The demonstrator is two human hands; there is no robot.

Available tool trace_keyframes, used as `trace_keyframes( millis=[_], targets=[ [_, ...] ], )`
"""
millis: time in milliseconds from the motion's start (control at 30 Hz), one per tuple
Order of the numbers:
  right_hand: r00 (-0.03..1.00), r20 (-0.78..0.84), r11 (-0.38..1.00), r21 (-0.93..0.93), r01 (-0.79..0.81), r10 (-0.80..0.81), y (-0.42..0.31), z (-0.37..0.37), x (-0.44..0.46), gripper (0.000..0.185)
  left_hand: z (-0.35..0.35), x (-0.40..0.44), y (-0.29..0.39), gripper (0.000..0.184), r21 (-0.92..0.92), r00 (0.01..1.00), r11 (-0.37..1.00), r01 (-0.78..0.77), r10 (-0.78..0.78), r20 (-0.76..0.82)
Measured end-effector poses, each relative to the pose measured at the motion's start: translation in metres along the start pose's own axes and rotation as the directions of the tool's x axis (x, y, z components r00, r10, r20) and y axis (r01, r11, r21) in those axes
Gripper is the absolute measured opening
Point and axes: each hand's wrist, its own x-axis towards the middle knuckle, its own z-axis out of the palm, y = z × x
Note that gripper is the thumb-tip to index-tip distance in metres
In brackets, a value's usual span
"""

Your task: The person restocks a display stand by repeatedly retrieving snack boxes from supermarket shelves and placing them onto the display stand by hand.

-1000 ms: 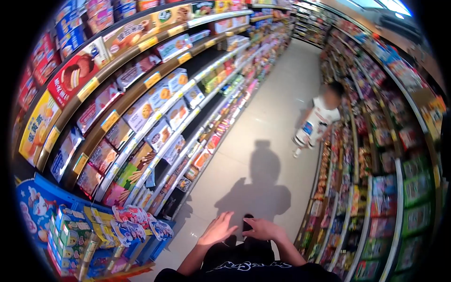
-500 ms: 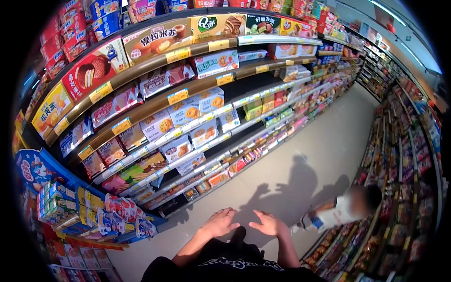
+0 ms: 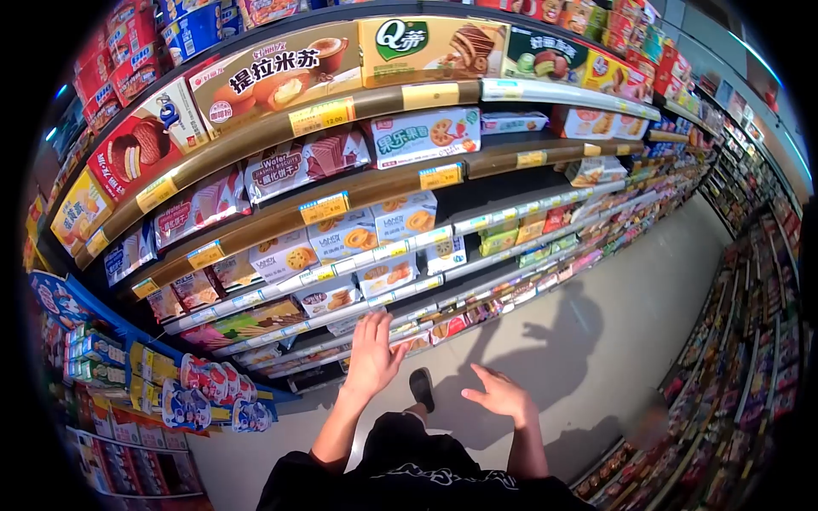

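My left hand (image 3: pixel 373 353) is raised in front of the lower shelves, fingers stretched out and nothing in it. In the view it lies just below the blue-white biscuit boxes (image 3: pixel 331 295), apart from them as far as I can tell. My right hand (image 3: pixel 498 394) hangs over the floor with its fingers spread, also holding nothing. Above are white cookie boxes (image 3: pixel 342 234), purple wafer biscuit packs (image 3: pixel 307 160) and a pale green biscuit box (image 3: pixel 426 136). Higher still stands a tiramisu pie box (image 3: pixel 277 72).
A blue promotional stand (image 3: pixel 115 328) with cup-shaped packs (image 3: pixel 186 404) stands at the left. Pale floor (image 3: pixel 656 281) forms an aisle, bordered on the right by another stocked shelf (image 3: pixel 750 341). My shoe (image 3: pixel 422 389) and shadow (image 3: pixel 562 341) show on the floor.
My left hand has risen toward the shelves and my right hand has shifted slightly right. The shelves look nearer, my shoe has appeared, and the person at right has mostly left view.
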Motion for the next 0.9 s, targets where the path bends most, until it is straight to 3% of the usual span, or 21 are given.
trace_keyframes(
  millis=[100,233,333,467,533,633,667,733,800,900],
  targets=[
    [0.998,0.005,0.996,-0.063,0.056,-0.056,-0.013,-0.043,0.043,0.085,0.006,0.05,-0.018,0.064,0.015,0.987,0.997,0.076,-0.073,-0.144],
    [0.981,-0.047,0.978,-0.094,0.185,-0.19,-0.026,-0.112,0.105,0.085,0.016,0.119,-0.037,0.057,-0.047,0.963,0.998,0.048,-0.059,-0.265],
    [0.949,-0.206,0.971,-0.049,0.234,-0.239,-0.039,-0.161,0.148,0.083,0.018,0.162,-0.039,0.055,-0.005,0.939,1.0,0.014,-0.015,-0.345],
    [0.815,-0.459,0.903,0.056,0.425,-0.355,-0.049,-0.184,0.222,0.078,0.033,0.198,-0.042,0.057,0.073,0.923,0.986,0.151,-0.114,-0.368],
    [0.71,-0.542,0.848,-0.011,0.529,-0.45,-0.056,-0.191,0.251,0.077,0.036,0.203,-0.038,0.059,0.134,0.918,0.96,0.245,-0.185,-0.351],
    [0.781,-0.445,0.849,0.08,0.522,-0.438,-0.068,-0.208,0.29,0.073,0.043,0.197,-0.034,0.059,0.182,0.879,0.929,0.323,-0.223,-0.421],
    [0.748,-0.494,0.83,0.089,0.551,-0.443,-0.061,-0.205,0.295,0.066,0.045,0.198,-0.031,0.058,0.178,0.89,0.944,0.277,-0.182,-0.419],
    [0.727,-0.401,0.787,0.027,0.617,-0.557,-0.059,-0.212,0.321,0.064,0.05,0.195,-0.024,0.056,0.126,0.869,0.955,0.269,-0.184,-0.459],
    [0.745,-0.272,0.733,0.166,0.66,-0.609,-0.062,-0.219,0.335,0.058,0.064,0.19,-0.023,0.057,0.069,0.839,0.968,0.242,-0.173,-0.517],
    [0.792,-0.162,0.771,0.183,0.61,-0.589,-0.053,-0.225,0.343,0.055,0.073,0.19,0.006,0.046,0.013,0.78,0.945,0.325,-0.261,-0.568]
  ],
)
